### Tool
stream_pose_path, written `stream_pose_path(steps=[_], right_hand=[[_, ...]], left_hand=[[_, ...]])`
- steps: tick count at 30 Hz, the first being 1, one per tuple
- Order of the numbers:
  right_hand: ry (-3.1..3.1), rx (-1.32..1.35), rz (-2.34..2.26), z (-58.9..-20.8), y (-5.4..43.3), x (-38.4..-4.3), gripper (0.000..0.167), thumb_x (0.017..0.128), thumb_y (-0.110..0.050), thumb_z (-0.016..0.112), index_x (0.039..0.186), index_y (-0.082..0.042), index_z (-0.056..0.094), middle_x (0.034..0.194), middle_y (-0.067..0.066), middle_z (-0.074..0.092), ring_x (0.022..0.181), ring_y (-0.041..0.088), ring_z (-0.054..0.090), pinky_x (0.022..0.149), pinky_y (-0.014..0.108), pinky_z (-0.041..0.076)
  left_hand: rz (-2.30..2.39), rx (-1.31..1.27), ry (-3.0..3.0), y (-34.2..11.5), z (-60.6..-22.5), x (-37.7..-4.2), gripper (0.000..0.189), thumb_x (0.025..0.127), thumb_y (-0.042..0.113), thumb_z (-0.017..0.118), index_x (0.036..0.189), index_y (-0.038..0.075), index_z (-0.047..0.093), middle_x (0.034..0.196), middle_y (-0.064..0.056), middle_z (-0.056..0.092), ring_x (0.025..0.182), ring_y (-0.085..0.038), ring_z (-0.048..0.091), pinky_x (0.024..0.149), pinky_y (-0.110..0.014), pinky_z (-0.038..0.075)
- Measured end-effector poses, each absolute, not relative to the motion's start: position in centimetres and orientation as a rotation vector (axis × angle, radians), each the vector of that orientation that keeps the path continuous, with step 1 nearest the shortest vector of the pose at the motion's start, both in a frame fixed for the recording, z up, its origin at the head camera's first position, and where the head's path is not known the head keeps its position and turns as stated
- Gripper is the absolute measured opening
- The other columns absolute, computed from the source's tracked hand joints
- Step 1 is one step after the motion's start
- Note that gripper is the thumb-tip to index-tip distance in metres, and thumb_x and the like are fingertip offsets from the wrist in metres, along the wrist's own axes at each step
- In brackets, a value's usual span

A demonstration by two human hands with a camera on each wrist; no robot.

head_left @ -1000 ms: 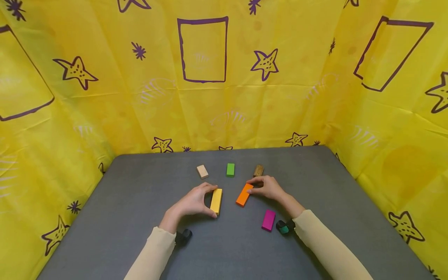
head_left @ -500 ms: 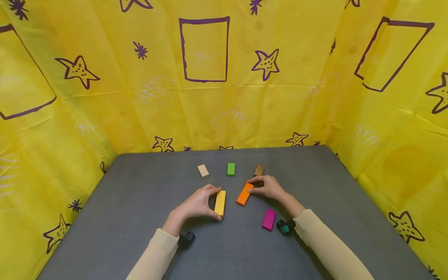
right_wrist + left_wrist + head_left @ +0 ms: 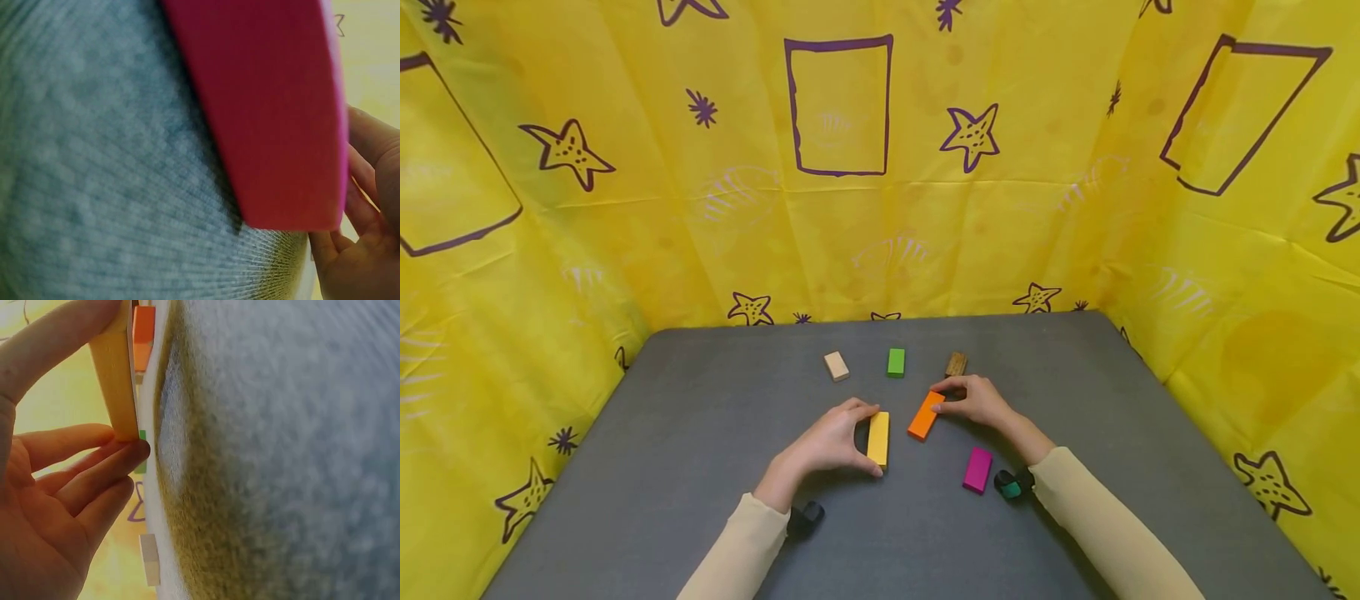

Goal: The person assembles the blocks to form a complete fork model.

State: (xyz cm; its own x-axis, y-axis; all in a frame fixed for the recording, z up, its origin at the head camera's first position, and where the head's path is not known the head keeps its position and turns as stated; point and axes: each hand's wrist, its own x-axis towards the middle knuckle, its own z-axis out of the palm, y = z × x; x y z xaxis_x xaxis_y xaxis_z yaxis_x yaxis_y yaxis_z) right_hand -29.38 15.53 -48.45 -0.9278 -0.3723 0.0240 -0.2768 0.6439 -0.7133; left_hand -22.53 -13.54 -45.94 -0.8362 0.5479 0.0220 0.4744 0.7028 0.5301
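My left hand (image 3: pixel 835 440) pinches a yellow wooden block (image 3: pixel 877 439) end to end, thumb at the near end and fingertips at the far end. In the left wrist view the yellow block (image 3: pixel 115 384) spans from thumb to fingers. Just right of it, an orange block (image 3: pixel 927 415) lies slanted, and my right hand (image 3: pixel 976 402) holds its far end between thumb and fingers. A narrow strip of table separates the two blocks. In the right wrist view a magenta block (image 3: pixel 275 119) hides most of the right fingers (image 3: pixel 369 134).
Behind the hands lie a pale wood block (image 3: pixel 836 366), a green block (image 3: pixel 896 362) and a brown block (image 3: pixel 956 364), spaced apart. The magenta block is near my right wrist. Yellow patterned cloth (image 3: pixel 835 250) walls the grey table (image 3: pixel 715 392) at back and sides.
My left hand has slid the yellow block to the right and slightly nearer to me, closing on the orange one. The right hand and the orange block have stayed put.
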Motion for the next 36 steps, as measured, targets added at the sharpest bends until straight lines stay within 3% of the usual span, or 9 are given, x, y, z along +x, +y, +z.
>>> stream_pose_path(steps=[18,36], right_hand=[[2.730,-0.533,-1.147,-48.6,15.5,-29.5,0.038,0.076,-0.038,0.078,0.110,-0.024,0.072,0.112,-0.001,0.068,0.100,0.017,0.059,0.090,0.038,0.051],[2.748,-0.539,-1.125,-48.5,15.5,-29.6,0.038,0.076,-0.037,0.078,0.111,-0.022,0.071,0.109,-0.002,0.069,0.098,0.017,0.059,0.092,0.038,0.049]], left_hand=[[0.797,0.796,2.745,-12.3,-45.9,-21.9,0.097,0.060,0.058,0.082,0.138,0.011,0.050,0.124,-0.002,0.054,0.107,-0.016,0.053,0.095,-0.037,0.048],[0.768,0.824,2.779,-11.5,-46.0,-21.3,0.096,0.059,0.055,0.084,0.135,0.006,0.051,0.124,-0.005,0.054,0.105,-0.018,0.056,0.093,-0.036,0.049]])
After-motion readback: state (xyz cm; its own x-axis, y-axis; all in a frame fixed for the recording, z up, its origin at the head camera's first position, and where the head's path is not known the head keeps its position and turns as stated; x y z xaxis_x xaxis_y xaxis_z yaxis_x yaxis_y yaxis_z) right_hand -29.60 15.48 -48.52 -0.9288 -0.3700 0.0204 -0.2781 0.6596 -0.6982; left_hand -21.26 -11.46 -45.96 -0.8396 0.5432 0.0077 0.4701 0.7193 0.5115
